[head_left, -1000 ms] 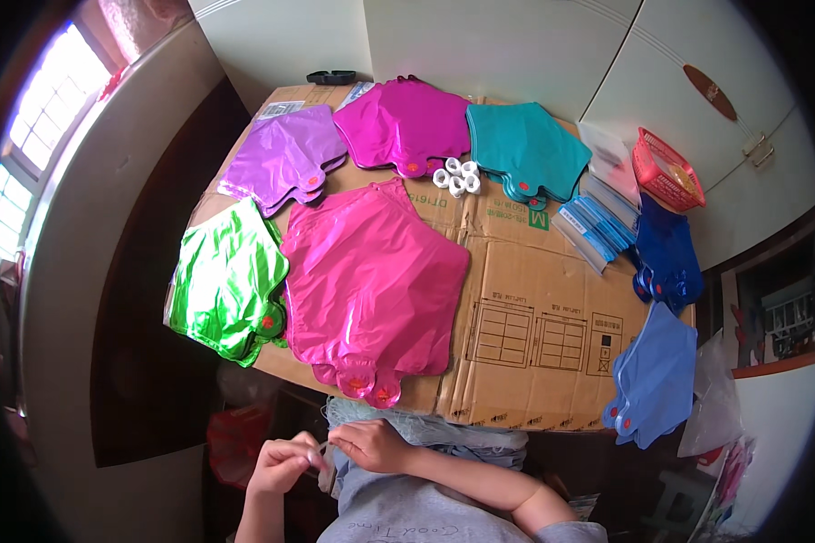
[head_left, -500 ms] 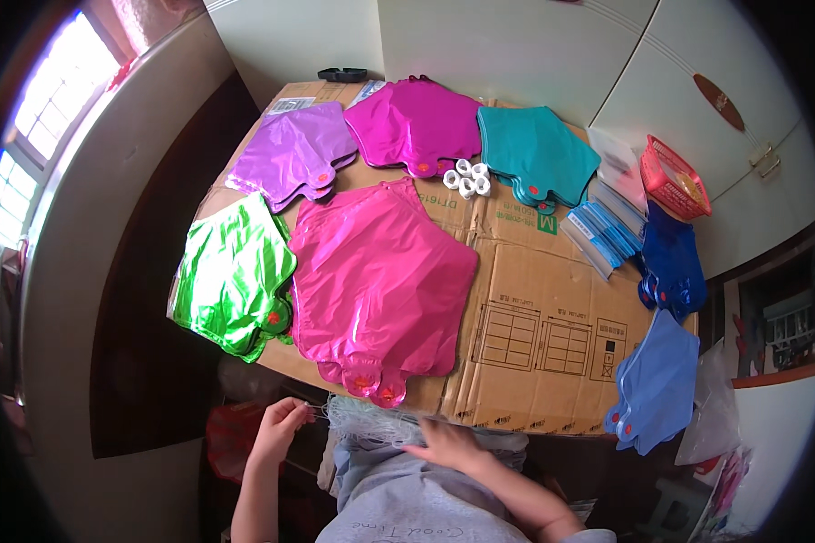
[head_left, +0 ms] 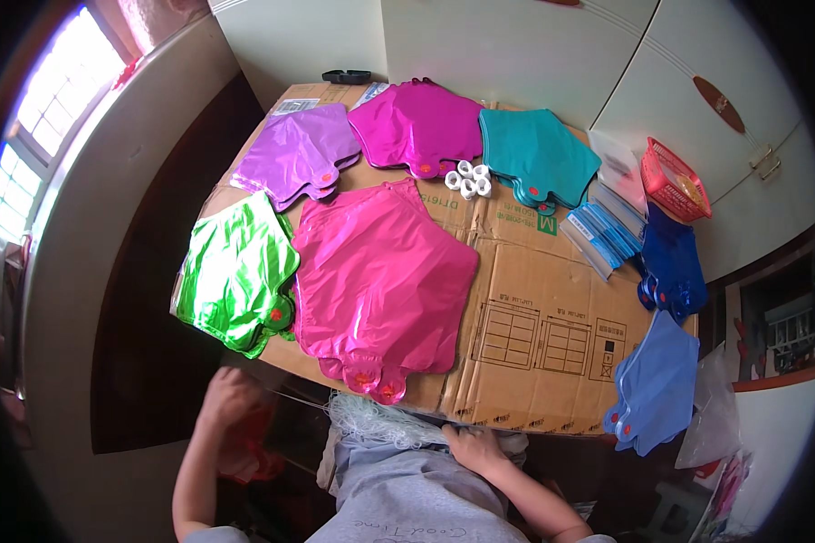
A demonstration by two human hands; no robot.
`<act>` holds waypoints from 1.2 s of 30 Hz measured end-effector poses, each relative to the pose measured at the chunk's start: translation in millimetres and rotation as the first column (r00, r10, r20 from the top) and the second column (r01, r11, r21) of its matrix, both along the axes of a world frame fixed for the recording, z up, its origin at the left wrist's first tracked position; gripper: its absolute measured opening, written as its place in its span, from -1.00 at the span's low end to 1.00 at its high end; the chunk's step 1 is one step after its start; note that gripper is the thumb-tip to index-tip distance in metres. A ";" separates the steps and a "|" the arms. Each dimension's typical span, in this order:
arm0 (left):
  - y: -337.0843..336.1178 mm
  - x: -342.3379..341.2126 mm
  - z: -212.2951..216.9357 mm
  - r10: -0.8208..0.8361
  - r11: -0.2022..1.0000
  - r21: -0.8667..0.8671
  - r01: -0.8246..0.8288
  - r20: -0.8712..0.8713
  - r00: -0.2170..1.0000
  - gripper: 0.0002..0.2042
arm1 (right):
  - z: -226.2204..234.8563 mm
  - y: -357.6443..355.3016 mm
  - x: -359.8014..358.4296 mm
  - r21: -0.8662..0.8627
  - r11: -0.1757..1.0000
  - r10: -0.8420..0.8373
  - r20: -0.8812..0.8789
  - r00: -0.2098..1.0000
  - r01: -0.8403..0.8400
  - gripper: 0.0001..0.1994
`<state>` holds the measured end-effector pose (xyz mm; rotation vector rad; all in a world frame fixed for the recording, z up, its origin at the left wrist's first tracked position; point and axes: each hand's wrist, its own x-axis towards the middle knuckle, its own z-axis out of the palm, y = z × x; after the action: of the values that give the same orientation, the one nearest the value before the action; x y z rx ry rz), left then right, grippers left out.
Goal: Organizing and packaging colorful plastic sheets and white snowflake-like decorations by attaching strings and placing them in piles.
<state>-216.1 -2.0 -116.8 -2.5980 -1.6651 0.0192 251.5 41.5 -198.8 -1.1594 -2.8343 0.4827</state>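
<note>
A tangled bundle of thin whitish strings (head_left: 380, 422) lies on my lap against the near edge of the cardboard. My left hand (head_left: 230, 396) is out to the left, its fingers closed on a string that stretches back to the bundle. On the bundle's right end rests my right hand (head_left: 473, 447), fingers bent at the cardboard edge; whether it grips anything is hidden. Just beyond the bundle lies a stack of shiny pink foil balloons (head_left: 385, 281), flat, with round tabs toward me.
Flat foil stacks ring the cardboard (head_left: 552, 299): green (head_left: 237, 276), purple (head_left: 299, 154), magenta (head_left: 418, 127), teal (head_left: 536, 154), dark blue (head_left: 675, 267) and light blue (head_left: 656, 385). White rings (head_left: 467, 179), blue packets (head_left: 602, 237) and a red basket (head_left: 675, 178) are farther off.
My left hand has moved left and slightly away from me, drawing the string out from the bundle. My right hand has shifted a little right, to the bundle's end.
</note>
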 end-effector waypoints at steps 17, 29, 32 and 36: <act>-124.1 -285.9 190.3 0.759 0.648 0.562 -0.515 -0.537 0.369 -0.83 | -15.0 -2.8 2.2 0.078 0.997 0.026 -0.033 0.999 -0.023 -0.92; 31.7 23.0 220.8 0.284 0.849 0.506 -0.156 -0.187 0.940 -0.95 | 88.4 11.6 -46.8 -0.258 0.904 0.122 -0.607 0.786 -0.340 -0.44; 34.7 103.1 228.6 0.047 0.975 0.222 -0.001 -0.205 0.978 -0.88 | 138.3 17.6 -93.0 -0.221 0.839 0.071 -0.861 0.504 -0.496 -0.36; 39.9 144.8 215.0 -0.354 0.905 0.197 0.378 -0.147 0.924 -0.86 | 156.3 18.8 -131.4 -0.290 0.840 -0.105 -0.916 0.387 -0.459 -0.41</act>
<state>-71.3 37.9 98.2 -2.6351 -1.0525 -0.0400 120.0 60.3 -42.6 -0.2900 -1.8061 1.4338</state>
